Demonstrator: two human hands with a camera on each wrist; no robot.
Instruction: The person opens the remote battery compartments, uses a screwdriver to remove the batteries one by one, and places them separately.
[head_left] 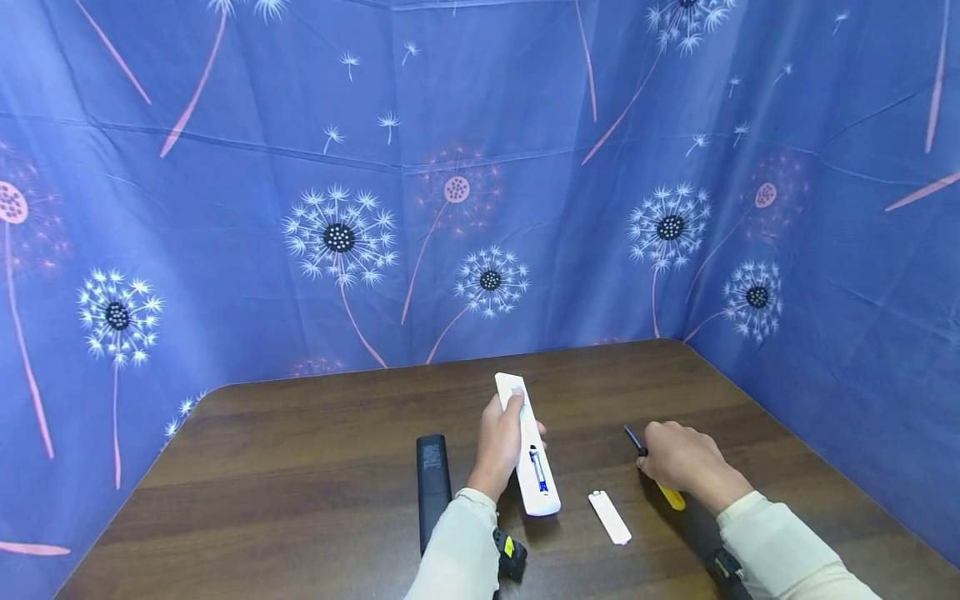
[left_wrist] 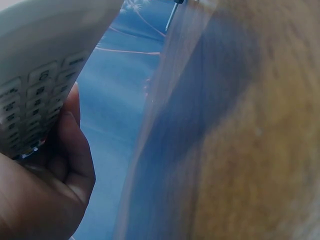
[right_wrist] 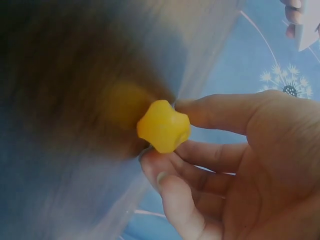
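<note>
My left hand (head_left: 497, 443) grips a white remote control (head_left: 528, 432), its back turned up and its thumb along the back. The battery compartment is uncovered, with a blue-and-white battery (head_left: 537, 472) inside. In the left wrist view the remote's keypad (left_wrist: 42, 95) faces down, fingers curled beneath. At the right, my right hand (head_left: 686, 458) pinches a screwdriver (head_left: 671, 497) with a yellow handle, low over the table. Its dark shaft points away to the far left. The right wrist view looks at the handle's butt end (right_wrist: 164, 127) between thumb and fingers. Between the hands lies a white battery cover (head_left: 611, 518).
A black remote control (head_left: 432, 479) lies on the brown wooden table (head_left: 315, 467), left of my left forearm, which partly hides it. A blue curtain (head_left: 420, 208) with dandelion prints hangs behind the table and along its right side.
</note>
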